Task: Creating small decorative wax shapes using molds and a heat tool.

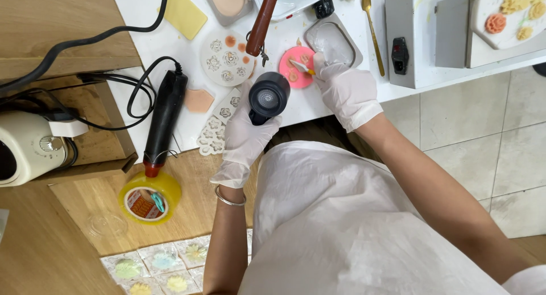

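Note:
My left hand, in a white glove, grips a black heat gun with its round nozzle facing up toward me. Beside it, my gloved right hand holds a small thin tool whose tip rests on a pink round mould on the white table. The mould's flower cavities hold pale filling. A brown wooden handle of a pan hangs over the table just above the mould.
A white round flower mould, a clear tray, a gold spoon and a yellow slab lie nearby. A black tool with cord, yellow tape roll and white appliance sit left. Packaged flower pieces lie below.

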